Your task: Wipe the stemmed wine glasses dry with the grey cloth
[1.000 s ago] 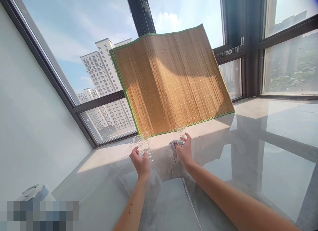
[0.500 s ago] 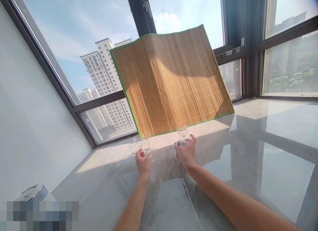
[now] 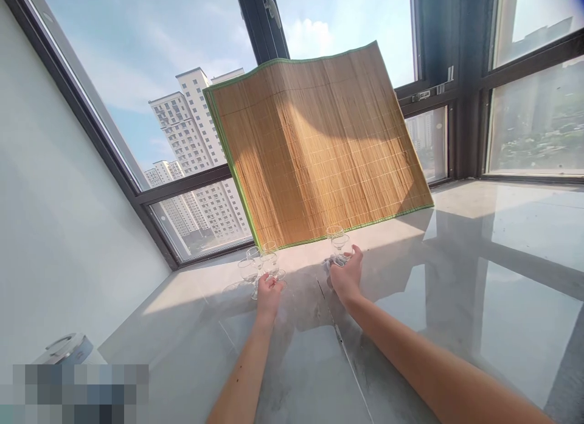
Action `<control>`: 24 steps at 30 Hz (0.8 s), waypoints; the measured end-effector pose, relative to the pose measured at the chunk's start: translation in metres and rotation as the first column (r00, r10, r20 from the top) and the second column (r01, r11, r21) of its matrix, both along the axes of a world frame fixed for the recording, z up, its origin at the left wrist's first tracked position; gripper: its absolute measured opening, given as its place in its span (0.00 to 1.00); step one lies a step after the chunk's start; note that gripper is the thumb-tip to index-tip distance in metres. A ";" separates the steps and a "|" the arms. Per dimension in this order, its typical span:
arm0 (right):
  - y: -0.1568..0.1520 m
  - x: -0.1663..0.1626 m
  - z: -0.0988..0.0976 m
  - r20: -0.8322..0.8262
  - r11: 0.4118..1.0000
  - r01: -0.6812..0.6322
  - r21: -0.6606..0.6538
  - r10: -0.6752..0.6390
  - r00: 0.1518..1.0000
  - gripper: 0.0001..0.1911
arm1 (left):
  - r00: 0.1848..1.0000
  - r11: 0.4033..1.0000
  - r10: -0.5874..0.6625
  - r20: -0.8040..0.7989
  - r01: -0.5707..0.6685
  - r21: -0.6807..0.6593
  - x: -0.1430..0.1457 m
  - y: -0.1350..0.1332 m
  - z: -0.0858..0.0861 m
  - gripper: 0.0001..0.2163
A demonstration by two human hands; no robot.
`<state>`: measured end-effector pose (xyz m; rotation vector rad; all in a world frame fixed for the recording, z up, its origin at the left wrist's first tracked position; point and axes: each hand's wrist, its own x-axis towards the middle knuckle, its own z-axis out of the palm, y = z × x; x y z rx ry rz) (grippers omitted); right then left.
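Observation:
Clear stemmed glasses stand in two groups on the glossy grey tiled surface (image 3: 301,357). At the left group, my left hand (image 3: 270,296) is closed at the lower part of a stemmed glass (image 3: 270,263). Beside it, to the left, is another stemmed glass (image 3: 249,271), with more glass rims behind. My right hand (image 3: 347,275) is closed on a crumpled grey cloth (image 3: 327,264). Just above its fingers shows the bowl of a stemmed glass (image 3: 340,244), with a second rim behind. Whether the right fingers also grip that glass's stem, I cannot tell.
A folded bamboo mat (image 3: 319,150) with green edging leans against the windows behind the glasses. Dark window frames (image 3: 468,89) surround the ledge. At left are a white wall (image 3: 55,187) and a white lidded container (image 3: 68,348), partly behind a pixelated patch.
My left hand has shifted slightly right, along with the glass at its fingers. My right hand has barely moved, and less of the grey cloth shows. The view has tilted a little.

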<state>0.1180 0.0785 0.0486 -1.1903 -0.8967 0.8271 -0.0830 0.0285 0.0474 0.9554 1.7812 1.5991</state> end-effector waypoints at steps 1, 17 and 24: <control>0.001 0.000 -0.001 -0.001 1.000 0.004 0.010 -0.004 1.000 0.45 | 1.000 1.000 -0.005 -0.011 0.005 0.007 -0.001 0.000 0.000 0.27; -0.014 -0.001 0.007 0.061 0.999 0.050 -0.017 -0.049 0.997 0.43 | 0.973 0.983 -0.183 -0.144 0.181 -0.022 0.005 0.000 -0.003 0.11; -0.016 -0.002 0.007 0.013 0.996 0.081 -0.039 -0.081 0.997 0.41 | 0.964 0.980 -0.201 -0.176 0.200 -0.023 0.002 0.002 -0.009 0.12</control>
